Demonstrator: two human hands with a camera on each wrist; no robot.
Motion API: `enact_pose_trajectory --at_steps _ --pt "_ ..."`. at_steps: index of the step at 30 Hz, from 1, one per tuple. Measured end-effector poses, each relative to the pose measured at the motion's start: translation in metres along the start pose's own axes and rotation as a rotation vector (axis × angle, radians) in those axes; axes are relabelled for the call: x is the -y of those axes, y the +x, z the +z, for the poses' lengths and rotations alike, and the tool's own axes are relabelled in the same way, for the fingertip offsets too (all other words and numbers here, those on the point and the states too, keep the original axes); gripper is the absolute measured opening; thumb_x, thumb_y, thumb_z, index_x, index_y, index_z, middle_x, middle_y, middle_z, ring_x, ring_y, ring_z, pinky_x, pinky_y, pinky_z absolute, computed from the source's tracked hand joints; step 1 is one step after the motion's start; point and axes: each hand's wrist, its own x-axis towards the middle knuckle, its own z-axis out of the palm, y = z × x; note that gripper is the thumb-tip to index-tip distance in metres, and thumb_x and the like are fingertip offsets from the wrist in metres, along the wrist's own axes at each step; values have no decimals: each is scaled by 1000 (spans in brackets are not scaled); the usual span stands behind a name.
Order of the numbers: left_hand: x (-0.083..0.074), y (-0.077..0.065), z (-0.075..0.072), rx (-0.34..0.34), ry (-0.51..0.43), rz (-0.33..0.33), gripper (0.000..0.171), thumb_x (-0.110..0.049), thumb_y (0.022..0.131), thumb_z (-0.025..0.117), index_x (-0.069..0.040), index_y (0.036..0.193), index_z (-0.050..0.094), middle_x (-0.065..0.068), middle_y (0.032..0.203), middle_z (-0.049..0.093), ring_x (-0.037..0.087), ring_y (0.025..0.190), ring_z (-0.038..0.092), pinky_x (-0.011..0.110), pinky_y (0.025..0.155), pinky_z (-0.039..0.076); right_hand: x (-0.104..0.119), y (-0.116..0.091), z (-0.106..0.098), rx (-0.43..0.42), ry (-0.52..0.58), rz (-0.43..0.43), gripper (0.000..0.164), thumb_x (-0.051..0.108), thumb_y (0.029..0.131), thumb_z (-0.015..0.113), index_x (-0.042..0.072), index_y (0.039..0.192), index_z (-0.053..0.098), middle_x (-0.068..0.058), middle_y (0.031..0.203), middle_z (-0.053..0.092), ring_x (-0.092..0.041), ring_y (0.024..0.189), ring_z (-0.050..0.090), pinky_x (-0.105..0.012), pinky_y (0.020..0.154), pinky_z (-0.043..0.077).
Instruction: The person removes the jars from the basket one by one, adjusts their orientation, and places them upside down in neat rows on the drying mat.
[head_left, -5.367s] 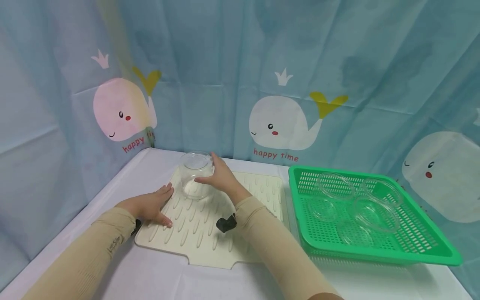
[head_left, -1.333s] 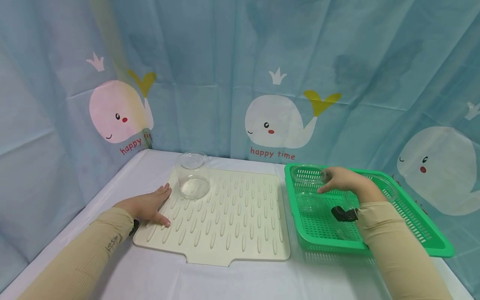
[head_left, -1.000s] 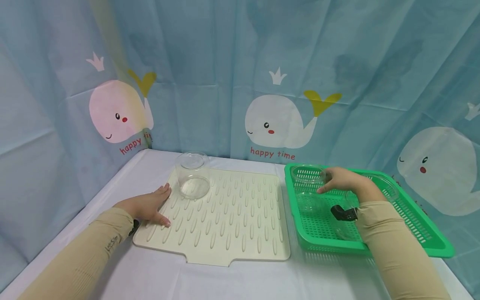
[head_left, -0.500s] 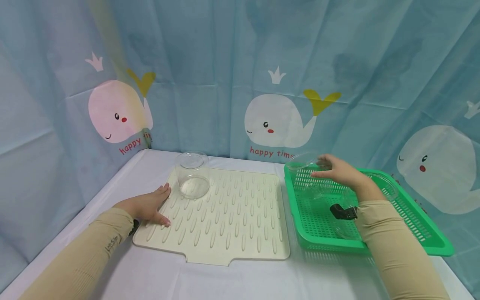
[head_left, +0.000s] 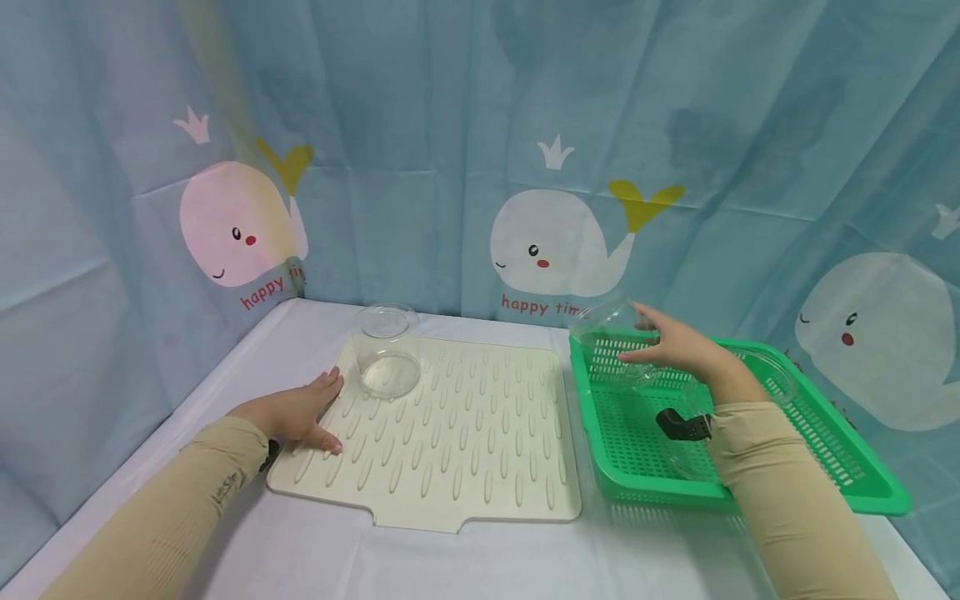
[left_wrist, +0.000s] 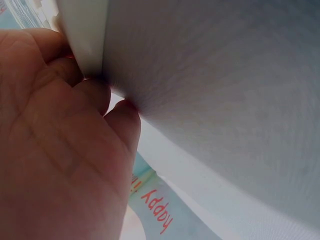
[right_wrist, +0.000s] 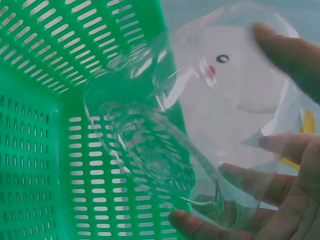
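My right hand (head_left: 675, 346) grips a clear round plastic container (head_left: 606, 321), held tilted over the back left corner of a green basket (head_left: 761, 498). In the right wrist view the fingers spread round the see-through wall of the container (right_wrist: 200, 55), its round rim facing the basket. My left hand (head_left: 296, 412) rests on the left edge of a cream drying mat (head_left: 465, 442) with raised ridges, fingers spread. In the left wrist view, fingertips (left_wrist: 122, 117) lie at the mat's edge. Another clear container (head_left: 386, 350) stands on the mat's back left corner.
More clear containers (head_left: 772, 375) lie in the basket, partly hidden behind my right hand and wrist. A white cloth (head_left: 420, 562) covers the table. Behind it hangs a blue curtain (head_left: 420, 233) with whale prints.
My right hand has let go of the first container, left standing on the mat, and moved to the basket. There it has lifted and tilted another container. My left hand stays on the mat.
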Motion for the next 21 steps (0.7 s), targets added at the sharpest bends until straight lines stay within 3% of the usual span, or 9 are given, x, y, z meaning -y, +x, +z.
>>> enact_pose_trajectory --at_steps 4,9,21 --pt "0 0 0 -1 -12 0 130 -67 56 68 14 140 11 32 147 2 48 133 7 56 107 14 2 -1 1 3 -59 -2 109 38 76 73 11 147 -6 -26 147 17 -48 129 24 -59 93 36" --pt "-1 0 0 3 -5 -1 130 -68 57 67 13 141 10 31 147 1 47 134 6 55 107 14 2 1 2 -21 -141 -4 106 40 77 72 3 146 0 -27 143 25 -48 126 29 -59 92 37" --pt "-2 -1 -2 10 -3 -8 130 -68 56 68 13 141 10 30 148 1 46 134 6 55 107 14 11 -1 3 -61 -197 -18 102 41 76 72 0 145 8 -28 139 30 -47 123 33 -58 89 39"
